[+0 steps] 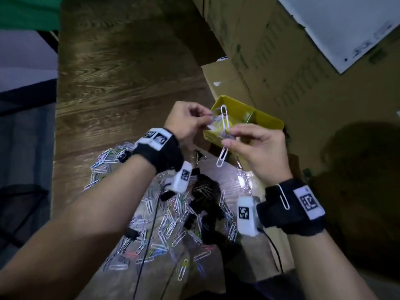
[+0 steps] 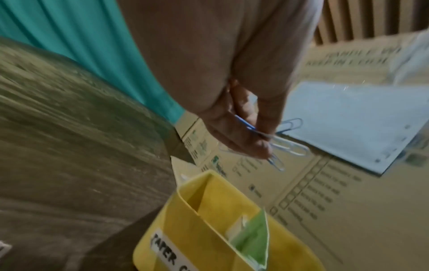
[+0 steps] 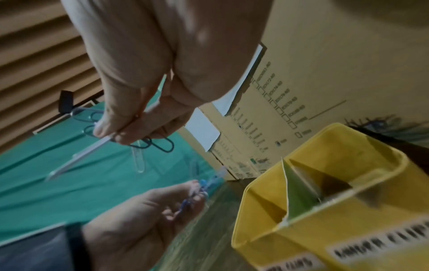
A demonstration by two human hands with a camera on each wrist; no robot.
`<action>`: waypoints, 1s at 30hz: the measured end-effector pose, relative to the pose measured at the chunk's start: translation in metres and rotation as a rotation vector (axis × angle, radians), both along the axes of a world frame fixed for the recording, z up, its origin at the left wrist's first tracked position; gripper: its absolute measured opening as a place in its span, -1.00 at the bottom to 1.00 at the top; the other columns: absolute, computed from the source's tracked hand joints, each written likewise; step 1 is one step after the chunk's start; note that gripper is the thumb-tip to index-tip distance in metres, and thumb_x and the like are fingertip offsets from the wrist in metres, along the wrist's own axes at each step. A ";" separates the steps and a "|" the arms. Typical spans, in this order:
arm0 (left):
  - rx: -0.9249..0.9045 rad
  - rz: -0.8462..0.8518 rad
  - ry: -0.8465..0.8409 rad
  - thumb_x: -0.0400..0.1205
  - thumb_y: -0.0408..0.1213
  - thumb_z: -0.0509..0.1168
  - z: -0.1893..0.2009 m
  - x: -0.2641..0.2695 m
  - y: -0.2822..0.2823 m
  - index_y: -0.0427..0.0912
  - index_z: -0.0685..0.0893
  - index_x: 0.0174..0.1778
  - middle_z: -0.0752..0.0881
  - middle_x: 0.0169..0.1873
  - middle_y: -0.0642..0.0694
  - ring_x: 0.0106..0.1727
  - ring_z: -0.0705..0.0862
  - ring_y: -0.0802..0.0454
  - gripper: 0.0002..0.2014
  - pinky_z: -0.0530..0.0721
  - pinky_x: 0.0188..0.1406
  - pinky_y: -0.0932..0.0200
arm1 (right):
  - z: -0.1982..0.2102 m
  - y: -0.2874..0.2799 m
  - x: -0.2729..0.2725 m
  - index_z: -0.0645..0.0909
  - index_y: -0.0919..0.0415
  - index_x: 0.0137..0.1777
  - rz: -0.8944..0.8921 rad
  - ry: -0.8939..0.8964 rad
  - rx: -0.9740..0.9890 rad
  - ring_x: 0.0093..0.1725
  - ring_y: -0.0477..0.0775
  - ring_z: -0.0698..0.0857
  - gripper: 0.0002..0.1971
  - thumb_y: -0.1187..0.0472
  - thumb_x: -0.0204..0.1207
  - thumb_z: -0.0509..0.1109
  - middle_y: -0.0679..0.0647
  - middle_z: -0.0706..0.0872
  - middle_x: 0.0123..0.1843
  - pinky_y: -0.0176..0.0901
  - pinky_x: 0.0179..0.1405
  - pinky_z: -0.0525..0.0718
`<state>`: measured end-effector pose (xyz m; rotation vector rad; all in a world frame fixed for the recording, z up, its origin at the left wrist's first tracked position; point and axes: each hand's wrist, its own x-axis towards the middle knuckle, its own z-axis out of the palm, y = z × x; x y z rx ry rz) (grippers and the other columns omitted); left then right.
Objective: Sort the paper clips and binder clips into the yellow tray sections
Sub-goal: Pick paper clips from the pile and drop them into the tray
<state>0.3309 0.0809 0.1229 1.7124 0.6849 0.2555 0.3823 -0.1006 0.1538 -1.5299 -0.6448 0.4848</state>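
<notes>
Both hands are raised just above the yellow tray (image 1: 268,120), which stands at the table's far right. My left hand (image 1: 194,122) pinches a small bunch of blue and white paper clips (image 2: 285,144). My right hand (image 1: 238,137) pinches a large white paper clip (image 1: 224,137) that stands almost upright, with several smaller dark clips (image 3: 160,144) tangled at the fingertips. The tray (image 2: 209,229) has a green divider (image 2: 253,236) and a label reading "PAPER C…". A mixed pile of paper clips (image 1: 168,224) and black binder clips (image 1: 205,191) lies on clear plastic below my wrists.
Cardboard boxes (image 1: 303,72) stand close behind and to the right of the tray. A white sheet (image 1: 346,24) lies on top of them. The wooden table (image 1: 119,72) stretches away at the left. Cables (image 1: 149,245) run from the wrist cameras. One white clip (image 1: 284,198) hangs on my right wrist strap.
</notes>
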 end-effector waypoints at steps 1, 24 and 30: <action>0.038 0.017 0.024 0.44 -0.48 0.46 -0.006 0.019 -0.004 -0.37 0.73 -0.18 0.66 -0.48 0.01 -0.58 0.53 0.41 -0.92 0.47 -0.51 0.52 | -0.001 0.005 0.012 0.75 0.07 -0.17 -0.032 0.000 -0.004 -0.18 -0.28 0.72 -0.69 0.46 0.18 0.62 -0.27 0.79 -0.27 -0.41 -0.03 0.62; 0.428 -0.649 0.617 0.58 -0.06 0.32 -0.077 -0.123 -0.061 0.11 0.44 0.39 0.51 0.30 0.02 0.10 0.61 0.06 -0.55 0.59 0.14 0.11 | -0.081 0.067 0.076 0.63 0.04 0.33 0.208 -0.345 -0.825 0.37 0.16 0.51 -0.66 0.11 0.55 0.40 0.18 0.69 0.28 -0.23 0.42 0.19; 0.649 -0.709 0.697 0.43 0.19 0.37 -0.114 -0.157 -0.101 0.27 0.04 0.49 0.17 0.47 -0.06 -0.10 0.70 -0.14 -0.20 0.66 -0.15 -0.01 | -0.073 0.020 0.003 0.75 0.08 -0.01 0.436 -0.286 -0.740 -0.11 -0.06 0.71 -0.84 0.07 0.46 0.50 -0.03 0.78 -0.12 -0.14 0.01 0.68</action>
